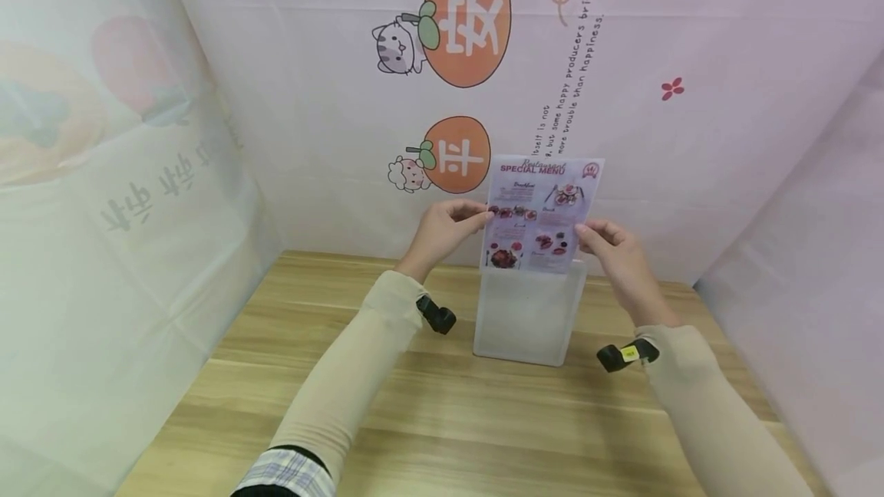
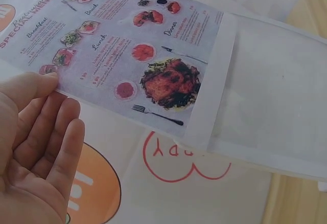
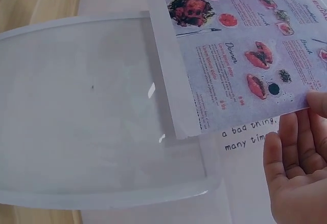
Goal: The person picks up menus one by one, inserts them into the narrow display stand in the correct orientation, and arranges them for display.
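Observation:
A printed menu sheet (image 1: 539, 213) headed "Special Menu" is held upright between both hands. My left hand (image 1: 452, 228) pinches its left edge between thumb and fingers, and my right hand (image 1: 615, 251) pinches the right edge lower down. Behind and below the sheet stands a white-framed clear sign holder (image 1: 526, 320), its panel see-through. In the right wrist view the sheet's white bottom border (image 3: 171, 81) overlaps the holder's top end (image 3: 209, 168). The left wrist view shows the left thumb (image 2: 36, 88) on the printed face, with the fingers behind.
The holder stands toward the back of a wood-grain table (image 1: 428, 420). A white printed cloth (image 1: 331, 98) hangs right behind it, with more cloth at the left (image 1: 103, 290) and right sides. Black camera straps (image 1: 437, 315) sit on both wrists.

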`<control>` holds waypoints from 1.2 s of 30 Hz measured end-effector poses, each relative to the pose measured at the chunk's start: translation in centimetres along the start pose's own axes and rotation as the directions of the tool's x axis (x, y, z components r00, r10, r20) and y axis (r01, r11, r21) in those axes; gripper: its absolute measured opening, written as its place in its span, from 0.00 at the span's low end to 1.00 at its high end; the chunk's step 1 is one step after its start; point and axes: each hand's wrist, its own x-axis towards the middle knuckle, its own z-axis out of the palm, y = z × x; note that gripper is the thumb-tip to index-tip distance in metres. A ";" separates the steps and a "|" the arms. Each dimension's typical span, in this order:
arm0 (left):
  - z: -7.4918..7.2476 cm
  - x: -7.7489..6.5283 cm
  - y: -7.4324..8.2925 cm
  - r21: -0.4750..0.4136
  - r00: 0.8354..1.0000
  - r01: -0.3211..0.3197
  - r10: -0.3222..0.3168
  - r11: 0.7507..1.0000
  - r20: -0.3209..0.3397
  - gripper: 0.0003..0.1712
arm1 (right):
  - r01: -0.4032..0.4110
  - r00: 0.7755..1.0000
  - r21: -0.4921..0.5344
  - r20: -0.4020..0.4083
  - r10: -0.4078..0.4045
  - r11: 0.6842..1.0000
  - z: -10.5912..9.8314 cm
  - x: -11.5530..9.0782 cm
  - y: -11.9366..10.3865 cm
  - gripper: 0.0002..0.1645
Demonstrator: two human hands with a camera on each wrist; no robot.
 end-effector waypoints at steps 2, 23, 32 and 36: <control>0.0 0.2 0.2 0.005 1.000 -0.004 0.004 1.000 -0.002 0.15 | 0.009 1.000 -0.010 -0.004 -0.009 1.000 -0.2 0.1 -0.2 0.30; 1.0 2.9 2.1 -0.016 0.998 -0.059 0.059 0.998 -0.002 0.15 | 0.058 0.996 -0.007 -0.065 -0.058 0.998 -2.4 1.7 -1.7 0.31; 1.5 3.2 2.2 -0.040 0.998 -0.058 0.058 0.998 -0.002 0.15 | 0.073 0.994 -0.013 -0.084 -0.074 0.997 -2.8 2.1 -1.9 0.30; 1.5 3.2 2.0 -0.059 0.999 -0.050 0.050 0.997 0.002 0.15 | 0.088 0.992 -0.023 -0.090 -0.089 0.996 -2.8 2.2 -1.8 0.30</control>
